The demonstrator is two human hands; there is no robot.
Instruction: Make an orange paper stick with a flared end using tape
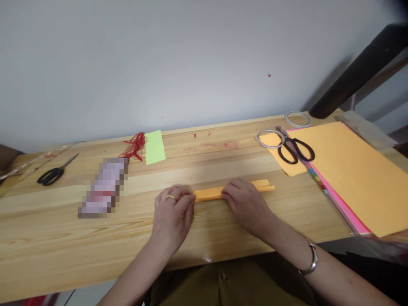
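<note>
A narrow folded strip of orange paper (208, 194) lies across the middle of the wooden table, long side facing me. My left hand (174, 212) wears a gold ring and pinches the strip's left end, which its fingers hide. Right of the middle, my right hand (245, 206) has its fingers closed on the same strip, thumb at the near edge. The strip's right end (267, 187) sticks out beyond that hand, with its layers slightly apart.
At right lie orange sheets (357, 170) over pink paper, black-handled scissors (296, 151) and tape rolls (270, 138). At left are small scissors (54, 174), a blurred-out flat object (105, 187), red thread (135, 146) and a green paper (154, 147). A wall stands behind.
</note>
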